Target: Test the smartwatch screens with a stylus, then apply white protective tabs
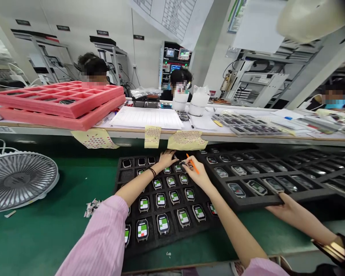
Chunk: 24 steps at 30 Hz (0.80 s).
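A black foam tray holds rows of square smartwatch faces, many with lit green-and-white screens, such as one watch near the front. Over the tray's far edge is my left hand, its fingers and thumb stretched apart; whether the fingertips touch a watch is hard to see. Beside it, my right hand is closed around an orange pen-like stick, tilted up to the left. Its fingertips are at a small dark round-edged piece above a watch in the far row; its kind is unclear.
Another person's hand grips a second black foam tray of watches at right. A white fan and paper scraps lie left on the green mat. Pink foam trays sit on the shelf above. Co-workers are across the bench.
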### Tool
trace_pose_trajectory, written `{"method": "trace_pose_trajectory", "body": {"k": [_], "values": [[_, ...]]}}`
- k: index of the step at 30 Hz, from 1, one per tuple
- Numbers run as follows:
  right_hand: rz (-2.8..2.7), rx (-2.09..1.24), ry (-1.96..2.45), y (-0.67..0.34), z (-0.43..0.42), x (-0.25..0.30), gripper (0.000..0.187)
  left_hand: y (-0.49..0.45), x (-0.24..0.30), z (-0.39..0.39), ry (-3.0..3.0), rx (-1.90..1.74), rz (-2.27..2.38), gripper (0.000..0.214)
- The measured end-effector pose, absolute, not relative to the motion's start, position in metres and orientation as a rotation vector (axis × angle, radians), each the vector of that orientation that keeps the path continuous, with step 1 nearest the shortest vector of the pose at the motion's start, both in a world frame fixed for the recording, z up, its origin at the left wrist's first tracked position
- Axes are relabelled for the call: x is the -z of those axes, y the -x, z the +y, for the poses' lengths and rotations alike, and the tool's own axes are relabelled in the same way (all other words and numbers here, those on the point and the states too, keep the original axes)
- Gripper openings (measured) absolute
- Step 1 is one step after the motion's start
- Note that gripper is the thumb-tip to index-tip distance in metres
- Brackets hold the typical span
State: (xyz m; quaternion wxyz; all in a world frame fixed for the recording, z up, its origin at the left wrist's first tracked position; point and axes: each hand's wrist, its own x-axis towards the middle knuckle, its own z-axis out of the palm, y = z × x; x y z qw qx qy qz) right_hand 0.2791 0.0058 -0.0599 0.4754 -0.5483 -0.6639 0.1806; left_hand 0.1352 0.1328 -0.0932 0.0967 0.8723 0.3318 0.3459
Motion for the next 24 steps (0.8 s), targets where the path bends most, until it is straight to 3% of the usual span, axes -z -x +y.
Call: {"method": "trace_pose_trajectory", "body": {"k": [10,24], "values": [[-1.700,-0.366,1.349,-0.258,0.030,0.058,0.015,-0.118,0.103,0.141,-2.682,-0.144,1.316,0.051],[-1.730,-0.287,1.572,-0.286,0.051,0.068,0.013,-0.120,0.080,0.137,-2.784,-0.196,1.419,0.055]]}}
